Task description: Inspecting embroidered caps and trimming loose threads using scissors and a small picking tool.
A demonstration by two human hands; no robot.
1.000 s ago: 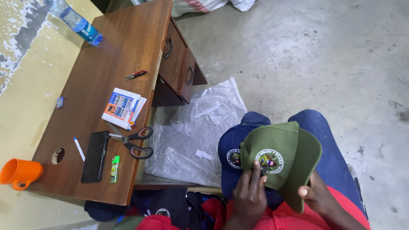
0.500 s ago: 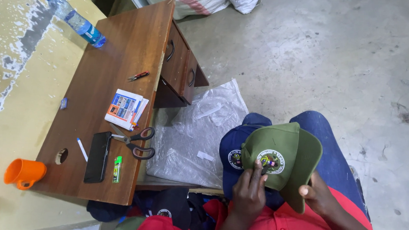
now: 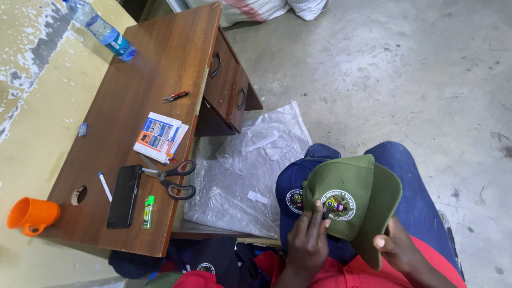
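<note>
An olive green cap (image 3: 354, 189) with a round embroidered badge rests on my lap, over a navy blue cap (image 3: 291, 188) with a similar badge. My left hand (image 3: 307, 241) presses its fingers on the green cap's front, beside the badge. My right hand (image 3: 398, 250) grips the green cap's brim from underneath, thumb on the edge. Both hands hold this same cap.
A wooden desk (image 3: 151, 79) stands to the left with scissors (image 3: 172, 176), a black phone (image 3: 123, 196), a green lighter (image 3: 148, 212), a booklet (image 3: 159, 136), small pliers (image 3: 176, 97) and a water bottle (image 3: 101, 29). An orange mug (image 3: 31, 215) sits at its corner. Clear plastic sheeting (image 3: 251, 172) lies below. More caps (image 3: 198, 282) are piled near my knees.
The view has shifted slightly. My left fingers have slid a little on the green cap's front near the badge. The right hand keeps its grip on the brim.
</note>
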